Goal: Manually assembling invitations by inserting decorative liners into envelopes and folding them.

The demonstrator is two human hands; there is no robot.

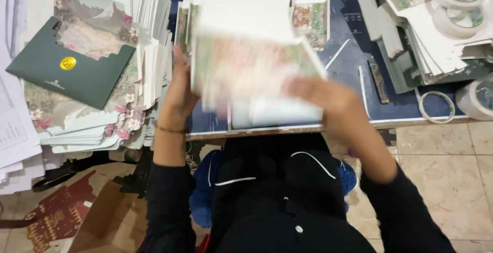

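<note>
Lap in black clothing nearest, at the edge of a dark blue table (354,73). Left hand (179,96) closed on the left edge of a floral card (251,73) — right hand (328,101) gripping its lower right corner; both equally near, card held between them just above the table, long axis running left to right. Card and right hand blurred; print and fingertips hard to make out. Beyond — card stacks (149,37) left, tape rolls (457,4) far right, partly cut off.
</note>
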